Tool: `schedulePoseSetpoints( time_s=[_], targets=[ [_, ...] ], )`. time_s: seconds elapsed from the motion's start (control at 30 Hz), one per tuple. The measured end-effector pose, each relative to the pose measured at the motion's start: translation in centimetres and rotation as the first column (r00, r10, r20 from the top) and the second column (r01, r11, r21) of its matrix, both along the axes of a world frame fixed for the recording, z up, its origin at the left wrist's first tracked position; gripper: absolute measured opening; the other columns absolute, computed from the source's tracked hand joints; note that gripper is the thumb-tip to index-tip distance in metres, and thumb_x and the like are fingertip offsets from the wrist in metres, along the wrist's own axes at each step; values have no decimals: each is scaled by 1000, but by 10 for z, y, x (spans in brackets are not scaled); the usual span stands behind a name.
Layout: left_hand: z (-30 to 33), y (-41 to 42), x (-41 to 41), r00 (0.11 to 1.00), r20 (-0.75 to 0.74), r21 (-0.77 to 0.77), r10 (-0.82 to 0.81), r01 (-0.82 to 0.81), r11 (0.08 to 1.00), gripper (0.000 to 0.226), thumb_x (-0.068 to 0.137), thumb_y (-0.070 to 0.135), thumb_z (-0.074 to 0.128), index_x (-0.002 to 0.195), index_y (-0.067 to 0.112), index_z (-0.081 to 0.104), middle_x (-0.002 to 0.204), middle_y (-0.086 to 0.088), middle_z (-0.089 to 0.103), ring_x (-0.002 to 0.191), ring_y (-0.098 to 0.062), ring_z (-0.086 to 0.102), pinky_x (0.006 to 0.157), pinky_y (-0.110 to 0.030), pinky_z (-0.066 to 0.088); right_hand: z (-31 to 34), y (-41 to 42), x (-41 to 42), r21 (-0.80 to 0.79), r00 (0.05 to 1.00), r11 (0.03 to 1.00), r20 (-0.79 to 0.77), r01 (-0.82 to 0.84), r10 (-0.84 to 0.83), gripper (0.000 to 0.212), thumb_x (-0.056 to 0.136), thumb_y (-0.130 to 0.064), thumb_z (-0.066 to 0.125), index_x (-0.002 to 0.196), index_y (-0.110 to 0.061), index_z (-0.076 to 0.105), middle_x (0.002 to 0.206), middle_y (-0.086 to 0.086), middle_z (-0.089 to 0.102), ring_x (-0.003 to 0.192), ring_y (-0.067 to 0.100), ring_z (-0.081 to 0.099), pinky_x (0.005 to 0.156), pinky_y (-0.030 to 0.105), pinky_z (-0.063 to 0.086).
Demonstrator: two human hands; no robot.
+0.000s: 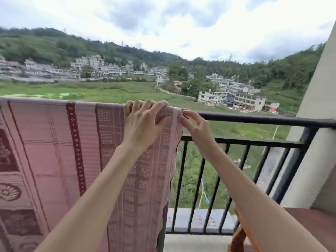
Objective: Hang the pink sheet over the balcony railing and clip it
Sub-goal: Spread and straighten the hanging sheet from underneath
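Head view: left hand curled over sheet atop rail; right hand pinches sheet edge. Sheet's left part cut off; clip indistinct.

Pink sheet draped over the black railing, hanging down its near side, patterned in dark red bands. Left hand grips the cloth atop the rail, fingers curled over it; right hand pinches the sheet's right edge just beside it. Beyond: green field, hillside houses, cloudy sky.
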State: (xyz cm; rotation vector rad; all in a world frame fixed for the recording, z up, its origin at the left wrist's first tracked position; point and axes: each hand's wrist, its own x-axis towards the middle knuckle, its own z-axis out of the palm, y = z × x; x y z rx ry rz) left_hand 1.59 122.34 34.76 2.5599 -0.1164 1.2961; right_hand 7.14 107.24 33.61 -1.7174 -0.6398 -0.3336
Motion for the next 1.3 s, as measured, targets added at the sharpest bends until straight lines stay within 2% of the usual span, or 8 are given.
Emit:
schedulePoseSetpoints(
  time_s=[0.23, 0.33, 0.47, 0.57, 0.67, 0.77, 1.07, 1.3],
  targets=[
    [1, -27, -5, 988, -65, -142, 142, -150, 978, 44, 88, 34, 57, 130, 26, 49, 130, 1, 51, 131, -21, 32, 115, -37, 2, 4, -6, 27, 149, 909, 910, -106, -386, 403, 29, 94, -27, 51, 114, -9, 62, 108, 2, 66, 101, 12, 62, 86, 21, 49],
    [-16, -45, -12, 983, -37, -117, 177, -180, 977, 56, 85, 38, 59, 135, 22, 41, 142, 0, 39, 139, -21, 21, 116, -39, 11, -9, -8, 31, 267, 840, 843, -163, -467, 517, 21, 96, -26, 47, 105, -13, 62, 100, 4, 68, 96, 19, 64, 80, 30, 52],
    [-62, -88, -14, 950, 49, -248, 308, -287, 925, 49, 79, 35, 67, 118, 12, 48, 126, -8, 44, 119, -18, 40, 91, -16, 34, -47, -12, 40, 261, 802, 833, -245, -487, 545, 20, 92, -24, 55, 111, -19, 50, 99, 5, 68, 89, 15, 67, 76, 25, 53],
    [-95, -108, -8, 916, -106, -372, 386, -397, 839, 41, 81, 34, 67, 107, 14, 43, 110, -4, 46, 96, -16, 48, 72, -26, 46, -73, -14, 45, 180, 748, 812, -319, -555, 582, 27, 91, -20, 57, 117, -12, 57, 95, 3, 69, 84, 10, 67, 70, 18, 53],
    [-111, -109, -1, 904, -193, -453, 382, -428, 782, 26, 87, 35, 59, 91, 19, 39, 94, 0, 50, 78, -16, 52, 56, -19, 37, -96, -13, 49, 143, 703, 790, -382, -596, 600, 16, 94, -18, 53, 95, -11, 68, 83, -1, 69, 75, 5, 64, 72, 20, 54],
    [-114, -107, 2, 883, -198, -422, 425, -468, 776, 16, 89, 28, 58, 87, 14, 51, 89, -1, 54, 76, -17, 54, 60, -19, 38, -116, -14, 56, 137, 669, 774, -426, -618, 609, 11, 92, -14, 56, 90, -12, 67, 81, 1, 67, 76, 11, 60, 76, 25, 55],
    [-107, -127, 16, 928, -177, -471, 328, -373, 800, 12, 92, 18, 53, 94, 8, 59, 77, 3, 59, 63, -3, 53, 55, -12, 42, -112, -31, 73, 79, 818, 858, -271, -507, 508, 12, 93, -9, 52, 92, -8, 64, 89, 12, 67, 83, 22, 64, 75, 28, 56],
    [-125, -130, 31, 944, -171, -499, 282, -329, 802, 5, 93, 16, 51, 88, 17, 51, 77, 4, 57, 66, -1, 52, 56, -14, 41, -119, -37, 89, 22, 892, 907, -171, -421, 418, 14, 92, -13, 54, 83, -17, 64, 80, 10, 68, 78, 30, 66, 78, 50, 53]
  ],
)
